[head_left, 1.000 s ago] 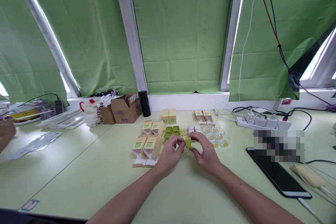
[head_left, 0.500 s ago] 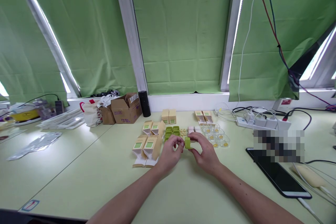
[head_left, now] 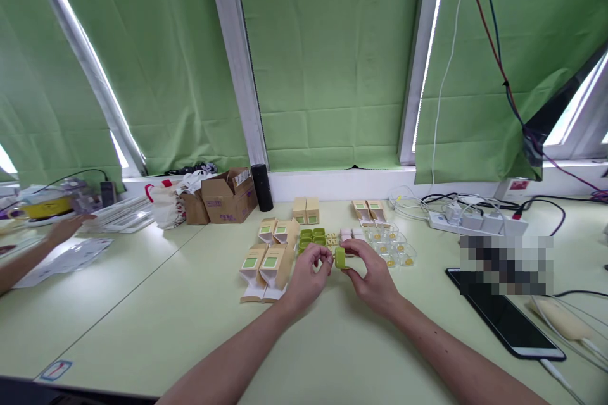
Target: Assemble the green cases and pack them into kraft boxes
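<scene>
A small green case [head_left: 340, 257] is pinched between both my hands just above the pale green table [head_left: 190, 323]. My right hand [head_left: 373, 275] grips it from the right with thumb and fingers. My left hand [head_left: 308, 273] is closed at its left edge, fingertips touching it. Behind my hands lie more green cases [head_left: 311, 237], small pink and tan pieces [head_left: 346, 235], and clear plastic cups with yellow bits [head_left: 394, 247]. Tan cartons with green labels [head_left: 266, 264] lie to the left of my hands.
A black phone [head_left: 506, 316] on a cable lies at the right, behind it a power strip [head_left: 475, 221] with tangled cords. Cardboard boxes [head_left: 228, 196] and a black cylinder [head_left: 262, 186] stand by the window. Another person's arm [head_left: 33, 253] reaches over papers at far left.
My hands and the green case have barely moved. At far left another person's arm has come back into view, reaching over the papers.
</scene>
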The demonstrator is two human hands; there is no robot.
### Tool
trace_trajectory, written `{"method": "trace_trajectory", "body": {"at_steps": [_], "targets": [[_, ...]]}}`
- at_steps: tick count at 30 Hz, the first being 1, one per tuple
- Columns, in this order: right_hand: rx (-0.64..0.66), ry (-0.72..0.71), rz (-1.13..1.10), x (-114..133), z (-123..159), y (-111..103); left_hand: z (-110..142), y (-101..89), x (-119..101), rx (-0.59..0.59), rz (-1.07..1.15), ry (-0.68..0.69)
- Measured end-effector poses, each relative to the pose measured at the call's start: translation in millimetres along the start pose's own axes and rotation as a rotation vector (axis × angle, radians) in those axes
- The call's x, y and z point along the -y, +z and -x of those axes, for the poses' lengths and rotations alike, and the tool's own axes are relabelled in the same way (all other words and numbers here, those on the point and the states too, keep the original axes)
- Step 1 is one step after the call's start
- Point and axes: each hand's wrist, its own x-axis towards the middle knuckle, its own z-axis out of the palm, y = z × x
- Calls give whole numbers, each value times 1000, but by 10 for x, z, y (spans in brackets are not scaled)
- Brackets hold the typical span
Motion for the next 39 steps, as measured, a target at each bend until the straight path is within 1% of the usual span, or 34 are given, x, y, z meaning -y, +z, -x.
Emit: {"method": "trace_trajectory", "body": {"at_steps": [17,25,29,32,34,36,39], "targets": [[-20,11,-3,20,-9,-8,8,-13,-22,-32,4,-7],[-38,16,5,21,-10,-9,6,-27,11,-40,8,-13],[-36,12,4,32,-16,-10,1,-37,23,-64,1,-11],[-29,21,11,43,-26,-22,-4,-53,33,-113,-31,-7],[-27,20,22,50,-33,-36,0,-65,32,-155,-69,32],[-27,2,45,56,-40,-52,14,-73,17,-176,-108,109],[-12,-51,101,69,-46,-72,44,-71,-24,-157,-191,264]]}}
